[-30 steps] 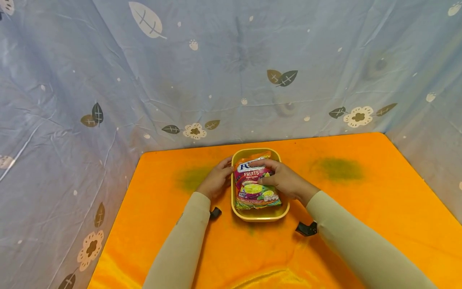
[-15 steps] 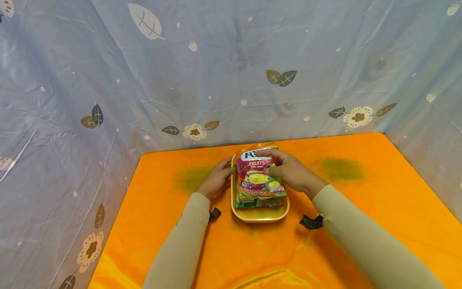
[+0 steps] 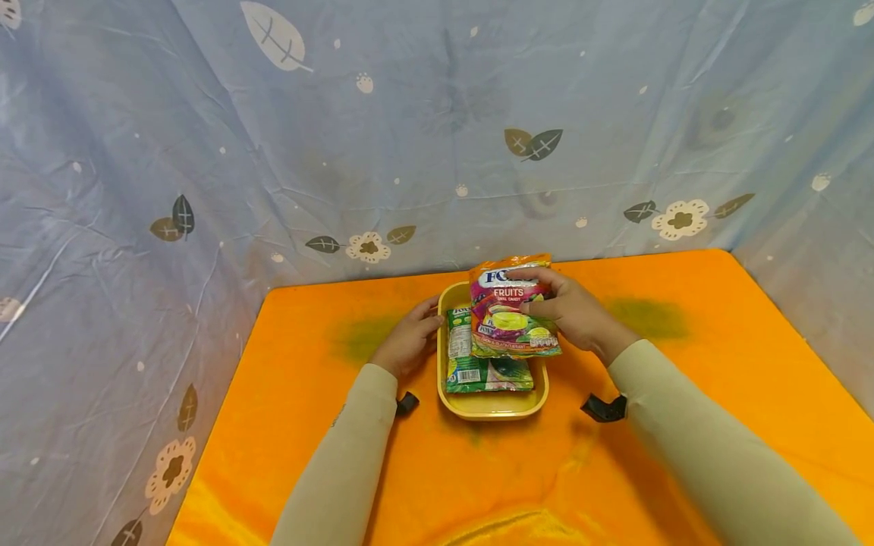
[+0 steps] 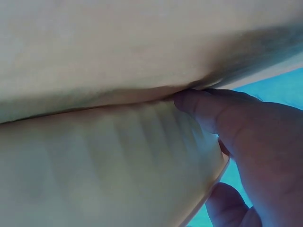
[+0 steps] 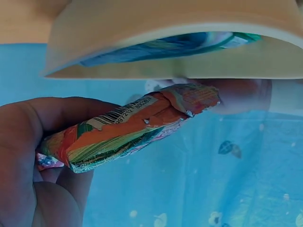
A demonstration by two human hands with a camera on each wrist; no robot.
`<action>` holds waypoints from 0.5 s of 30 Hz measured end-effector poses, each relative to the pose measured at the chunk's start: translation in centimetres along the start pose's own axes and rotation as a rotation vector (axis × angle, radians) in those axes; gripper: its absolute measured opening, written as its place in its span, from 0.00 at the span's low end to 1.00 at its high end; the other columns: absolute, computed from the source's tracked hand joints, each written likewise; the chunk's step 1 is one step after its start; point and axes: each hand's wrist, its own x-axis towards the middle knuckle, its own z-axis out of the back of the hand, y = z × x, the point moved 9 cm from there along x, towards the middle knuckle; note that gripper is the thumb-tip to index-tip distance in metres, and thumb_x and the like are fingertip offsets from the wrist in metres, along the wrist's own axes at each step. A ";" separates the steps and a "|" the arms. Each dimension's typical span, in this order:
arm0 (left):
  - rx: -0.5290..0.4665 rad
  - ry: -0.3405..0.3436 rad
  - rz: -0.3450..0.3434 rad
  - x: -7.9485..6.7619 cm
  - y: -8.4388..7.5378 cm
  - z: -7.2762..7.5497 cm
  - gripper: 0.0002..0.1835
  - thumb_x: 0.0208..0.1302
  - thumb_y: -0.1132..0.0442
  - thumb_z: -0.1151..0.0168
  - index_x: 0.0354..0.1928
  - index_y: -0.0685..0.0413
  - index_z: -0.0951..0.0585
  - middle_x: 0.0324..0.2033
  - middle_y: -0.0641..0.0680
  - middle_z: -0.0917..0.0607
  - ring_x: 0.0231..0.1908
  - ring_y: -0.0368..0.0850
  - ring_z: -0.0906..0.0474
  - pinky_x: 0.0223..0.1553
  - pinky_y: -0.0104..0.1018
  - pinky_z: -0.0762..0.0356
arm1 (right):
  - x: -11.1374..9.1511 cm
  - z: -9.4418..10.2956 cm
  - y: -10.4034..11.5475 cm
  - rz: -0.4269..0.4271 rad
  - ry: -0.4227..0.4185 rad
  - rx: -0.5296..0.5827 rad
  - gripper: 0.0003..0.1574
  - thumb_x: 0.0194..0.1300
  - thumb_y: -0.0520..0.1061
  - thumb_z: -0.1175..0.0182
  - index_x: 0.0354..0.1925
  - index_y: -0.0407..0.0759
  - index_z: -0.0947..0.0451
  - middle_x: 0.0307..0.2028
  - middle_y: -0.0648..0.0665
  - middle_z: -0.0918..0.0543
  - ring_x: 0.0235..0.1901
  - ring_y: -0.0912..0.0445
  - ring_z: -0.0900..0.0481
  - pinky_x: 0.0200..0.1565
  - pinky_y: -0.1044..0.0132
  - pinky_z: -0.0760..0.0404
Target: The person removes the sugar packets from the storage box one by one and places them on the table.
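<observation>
My right hand [image 3: 580, 312] pinches an orange and purple bag of fruit candy [image 3: 512, 322] by its right edge, above the right part of a yellow plastic tray [image 3: 492, 414]. In the right wrist view, the candy bag [image 5: 137, 125] shows edge-on between thumb and fingers, clear of the tray wall [image 5: 180, 19]. A green candy bag [image 3: 488, 374] lies in the tray, partly covered from above. My left hand [image 3: 410, 341] holds the tray's left side. In the left wrist view, its thumb [image 4: 203, 106] touches the tray's ribbed outer wall [image 4: 109, 165], with fingers near a corner.
An orange cloth [image 3: 328, 470] covers the table. A blue patterned curtain [image 3: 437, 136] hangs behind and on both sides, close behind the tray. Black camera mounts [image 3: 604, 408] stick out from both wrists.
My right hand has lifted the orange and purple candy bag out of the tray, up and to the right, uncovering the green bag beneath. The left hand and tray have stayed put.
</observation>
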 end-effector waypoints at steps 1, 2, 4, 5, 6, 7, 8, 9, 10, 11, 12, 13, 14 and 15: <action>-0.006 0.003 -0.003 0.0 0.0 -0.1 0.24 0.74 0.63 0.53 0.70 0.45 0.37 0.62 0.55 0.31 0.54 0.53 0.25 0.53 0.45 0.26 | 0.0 0.2 0.1 0.007 0.001 0.011 0.33 0.66 0.34 0.41 0.67 0.52 0.33 0.60 0.33 0.37 0.49 0.39 0.23 0.46 0.50 0.20; -0.010 0.003 -0.004 0.0 0.0 -0.1 0.24 0.74 0.63 0.53 0.70 0.45 0.37 0.62 0.55 0.31 0.54 0.53 0.26 0.53 0.45 0.26 | 0.0 0.5 0.3 0.013 -0.002 0.023 0.33 0.66 0.34 0.42 0.67 0.51 0.33 0.60 0.33 0.36 0.48 0.39 0.23 0.45 0.50 0.20; -0.017 0.004 -0.008 0.0 -0.1 -0.2 0.24 0.74 0.63 0.53 0.70 0.46 0.37 0.62 0.56 0.31 0.54 0.54 0.26 0.53 0.45 0.26 | 0.0 1.0 0.5 0.020 -0.013 0.032 0.32 0.67 0.34 0.43 0.66 0.49 0.34 0.60 0.33 0.36 0.47 0.41 0.23 0.45 0.51 0.20; -0.020 0.006 -0.009 0.0 -0.2 -0.2 0.24 0.74 0.64 0.53 0.70 0.46 0.37 0.62 0.56 0.31 0.54 0.54 0.26 0.53 0.45 0.26 | 0.0 1.2 0.7 0.020 -0.017 0.036 0.31 0.67 0.34 0.43 0.66 0.48 0.34 0.60 0.33 0.36 0.47 0.41 0.23 0.44 0.51 0.20; -0.023 0.007 -0.007 0.0 -0.2 -0.2 0.24 0.74 0.64 0.53 0.70 0.46 0.37 0.62 0.56 0.31 0.54 0.54 0.26 0.54 0.45 0.27 | 0.0 1.5 0.7 0.019 -0.023 0.040 0.31 0.67 0.34 0.44 0.66 0.48 0.34 0.59 0.33 0.36 0.47 0.42 0.23 0.44 0.51 0.20; -0.018 0.007 -0.007 -0.1 -0.2 -0.2 0.24 0.74 0.64 0.53 0.70 0.46 0.37 0.62 0.56 0.31 0.54 0.54 0.26 0.54 0.45 0.27 | -0.1 1.7 0.8 0.018 -0.029 0.042 0.31 0.67 0.33 0.44 0.66 0.47 0.34 0.59 0.34 0.36 0.46 0.42 0.23 0.44 0.52 0.19; -0.013 0.006 -0.007 -0.1 -0.3 -0.2 0.24 0.74 0.64 0.53 0.70 0.46 0.37 0.62 0.56 0.31 0.54 0.54 0.26 0.54 0.45 0.27 | -0.1 1.9 0.8 0.016 -0.036 0.040 0.30 0.67 0.33 0.44 0.66 0.46 0.34 0.59 0.34 0.36 0.46 0.42 0.23 0.44 0.52 0.19; -0.008 0.004 -0.005 -0.2 -0.3 -0.2 0.25 0.74 0.63 0.53 0.70 0.45 0.37 0.62 0.56 0.30 0.54 0.54 0.26 0.54 0.45 0.27 | -0.1 2.1 0.7 0.012 -0.040 0.039 0.30 0.67 0.33 0.44 0.66 0.46 0.35 0.59 0.34 0.36 0.45 0.43 0.22 0.44 0.52 0.19; -0.002 0.005 -0.005 -0.2 -0.3 -0.2 0.25 0.74 0.63 0.53 0.70 0.45 0.37 0.62 0.56 0.30 0.54 0.54 0.26 0.54 0.45 0.27 | -0.1 2.3 0.6 0.010 -0.045 0.045 0.30 0.68 0.33 0.44 0.66 0.46 0.35 0.59 0.34 0.36 0.45 0.43 0.23 0.44 0.53 0.19; 0.002 0.003 -0.001 -0.2 -0.2 -0.1 0.25 0.74 0.63 0.53 0.70 0.45 0.37 0.62 0.56 0.30 0.54 0.53 0.25 0.54 0.45 0.27 | -0.1 2.5 0.5 0.012 -0.050 0.050 0.30 0.68 0.32 0.45 0.66 0.45 0.35 0.59 0.34 0.35 0.45 0.43 0.23 0.43 0.53 0.19; 0.005 0.003 -0.002 -0.2 -0.2 -0.1 0.25 0.74 0.63 0.53 0.70 0.45 0.37 0.62 0.56 0.30 0.54 0.53 0.25 0.54 0.45 0.27 | -0.1 2.8 0.4 0.013 -0.058 0.055 0.30 0.68 0.32 0.45 0.66 0.45 0.35 0.59 0.34 0.35 0.45 0.43 0.23 0.43 0.53 0.19; 0.006 0.005 -0.003 -0.2 -0.2 -0.1 0.25 0.74 0.63 0.53 0.70 0.44 0.37 0.62 0.56 0.30 0.54 0.53 0.26 0.54 0.45 0.27 | -0.1 3.0 0.3 0.015 -0.066 0.060 0.30 0.68 0.32 0.45 0.66 0.45 0.35 0.59 0.34 0.35 0.44 0.43 0.23 0.43 0.54 0.18; 0.003 0.007 -0.005 -0.2 -0.1 -0.1 0.25 0.74 0.63 0.53 0.70 0.44 0.37 0.62 0.56 0.30 0.54 0.53 0.26 0.54 0.45 0.27 | 0.0 3.3 0.3 0.017 -0.072 0.064 0.30 0.68 0.32 0.45 0.66 0.45 0.35 0.59 0.34 0.35 0.44 0.44 0.23 0.42 0.54 0.18; 0.000 0.010 -0.008 -0.1 -0.1 -0.2 0.25 0.74 0.63 0.53 0.70 0.44 0.37 0.62 0.56 0.30 0.54 0.53 0.26 0.54 0.45 0.27 | 0.0 3.6 0.2 0.018 -0.082 0.070 0.30 0.68 0.33 0.45 0.66 0.45 0.35 0.59 0.35 0.35 0.44 0.44 0.22 0.42 0.54 0.18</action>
